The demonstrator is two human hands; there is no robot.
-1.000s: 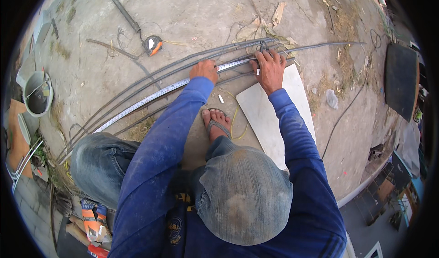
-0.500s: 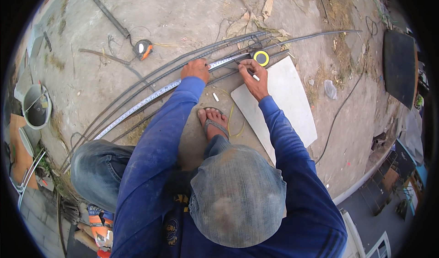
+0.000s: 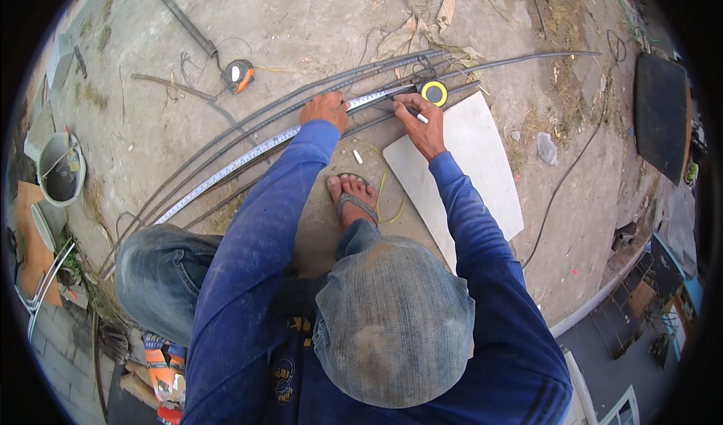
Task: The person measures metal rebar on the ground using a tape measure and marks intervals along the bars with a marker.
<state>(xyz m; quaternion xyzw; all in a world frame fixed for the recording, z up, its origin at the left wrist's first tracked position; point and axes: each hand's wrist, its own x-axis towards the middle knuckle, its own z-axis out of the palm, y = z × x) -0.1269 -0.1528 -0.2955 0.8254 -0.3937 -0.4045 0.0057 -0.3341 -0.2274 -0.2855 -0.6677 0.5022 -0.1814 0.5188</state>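
Note:
Several long dark steel bars [image 3: 248,135] lie across the dirt ground, with a silver measuring tape [image 3: 248,152] stretched along them. The tape's round yellow-and-black case [image 3: 434,92] rests at the bars' right end. My left hand [image 3: 325,110] presses down on the tape and bars, fingers curled over them. My right hand [image 3: 419,123] pinches a short white chalk stick [image 3: 422,117], its tip at the bars just left of the case. A second chalk piece [image 3: 358,156] lies on the ground between my arms. My sandalled foot [image 3: 350,197] is planted below it.
A pale flat board [image 3: 482,176] lies under my right forearm. An orange tape measure [image 3: 239,75] and a long metal bar tool [image 3: 182,18] lie beyond the bars. A grey bucket [image 3: 60,169] stands at the left. A dark panel [image 3: 663,112] and a black cable [image 3: 561,184] are to the right.
My right hand lifted off the tape case, uncovering it, and now pinches a chalk stick at the bars. My left hand stays pressed on the tape.

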